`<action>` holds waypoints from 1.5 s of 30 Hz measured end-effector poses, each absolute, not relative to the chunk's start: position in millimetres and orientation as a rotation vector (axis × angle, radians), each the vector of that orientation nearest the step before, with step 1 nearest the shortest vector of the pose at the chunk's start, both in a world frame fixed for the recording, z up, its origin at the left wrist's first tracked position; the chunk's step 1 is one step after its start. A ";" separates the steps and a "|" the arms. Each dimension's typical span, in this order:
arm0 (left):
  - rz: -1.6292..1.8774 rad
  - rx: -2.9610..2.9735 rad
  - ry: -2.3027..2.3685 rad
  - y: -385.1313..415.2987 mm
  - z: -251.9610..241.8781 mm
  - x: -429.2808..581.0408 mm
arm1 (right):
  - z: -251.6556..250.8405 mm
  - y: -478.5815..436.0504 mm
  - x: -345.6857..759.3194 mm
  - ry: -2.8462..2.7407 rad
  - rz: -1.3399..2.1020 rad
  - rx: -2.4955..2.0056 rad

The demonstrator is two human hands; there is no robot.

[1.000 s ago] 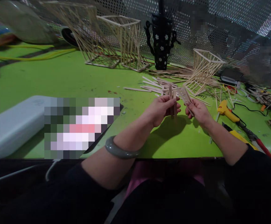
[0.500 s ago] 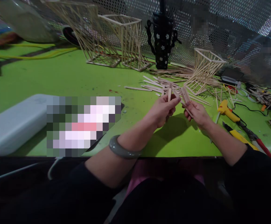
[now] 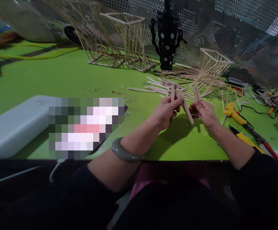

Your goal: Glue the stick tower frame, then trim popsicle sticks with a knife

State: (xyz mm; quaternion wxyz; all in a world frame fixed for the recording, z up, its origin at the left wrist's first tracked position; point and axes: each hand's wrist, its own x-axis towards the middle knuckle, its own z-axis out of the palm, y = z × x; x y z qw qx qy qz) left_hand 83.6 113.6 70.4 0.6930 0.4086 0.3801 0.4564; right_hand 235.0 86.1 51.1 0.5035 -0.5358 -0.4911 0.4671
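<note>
My left hand (image 3: pixel 169 111) is closed on wooden craft sticks; one craft stick (image 3: pixel 187 110) slants down to the right from its fingertips, and another stands upright by the thumb. Beside it, my right hand (image 3: pixel 204 114) grips more craft sticks (image 3: pixel 196 93), which point upward; how many is hard to see. A small gap separates the two hands, both raised above the green table (image 3: pixel 139 134). Just beyond them lies a pile of loose craft sticks (image 3: pixel 164 84).
Stick frames stand behind: a large one (image 3: pixel 105 59), a middle one (image 3: pixel 134 41) and a smaller one (image 3: pixel 210 72). A black flowered tumbler (image 3: pixel 167 44) is between them. At right lie a yellow glue gun (image 3: pixel 234 114), a cutter (image 3: pixel 245 140) and red-handled pliers (image 3: pixel 270 151). A white box-shaped device (image 3: pixel 21 124) sits left.
My hands have drawn slightly apart, the right one moving right. One stick now slants freely out of my left fingers, while the right hand keeps its sticks.
</note>
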 end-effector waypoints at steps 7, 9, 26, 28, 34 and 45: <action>0.985 0.933 0.879 111.6 71.9 83.6 | 48.5 84.7 232.8 -1.213 1.140 -1.248; 0.983 0.949 0.874 111.2 71.1 84.1 | 47.9 82.5 229.5 -1.230 1.213 -1.250; 0.989 0.945 0.771 112.1 62.4 85.7 | 44.2 81.7 220.7 -1.286 1.194 -1.326; 0.956 1.001 0.769 112.2 59.9 86.7 | 45.1 80.6 219.5 -1.340 1.222 -1.291; 1.128 1.031 0.930 114.9 65.8 85.6 | 49.8 78.5 223.1 -1.526 1.129 -1.371; 1.474 1.003 1.076 124.0 76.6 60.1 | 72.9 86.9 239.3 -2.173 0.406 -1.730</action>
